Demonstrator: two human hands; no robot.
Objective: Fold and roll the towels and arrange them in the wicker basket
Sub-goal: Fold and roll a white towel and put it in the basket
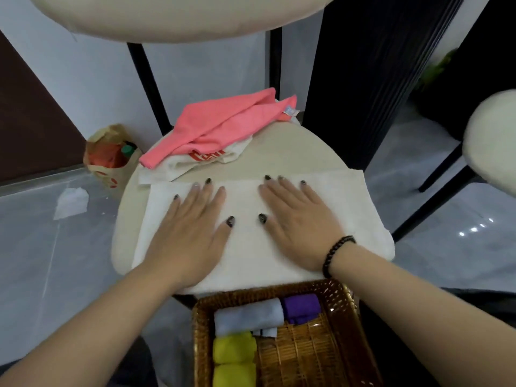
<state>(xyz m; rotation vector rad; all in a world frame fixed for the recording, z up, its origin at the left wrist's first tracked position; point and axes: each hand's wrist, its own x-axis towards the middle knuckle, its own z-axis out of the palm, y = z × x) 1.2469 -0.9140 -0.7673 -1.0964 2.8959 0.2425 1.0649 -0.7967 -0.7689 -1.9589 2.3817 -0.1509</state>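
Observation:
A white towel (343, 202) lies folded flat across the round beige stool seat (279, 152). My left hand (192, 230) and my right hand (296, 224) press on it side by side, fingers straight and spread. Behind them a pink towel (220, 124) lies crumpled on top of another white towel with red print (206, 159). In front of the stool stands the wicker basket (349, 317), holding a rolled light-blue towel (248, 315), a rolled purple towel (301, 307) and two yellow-green rolls (234, 356).
A paper bag (111, 157) with a green-capped bottle stands on the floor to the left, with a crumpled white tissue (71, 201) near it. Another cushioned stool (491, 141) is at the right, and black chair legs rise behind the seat.

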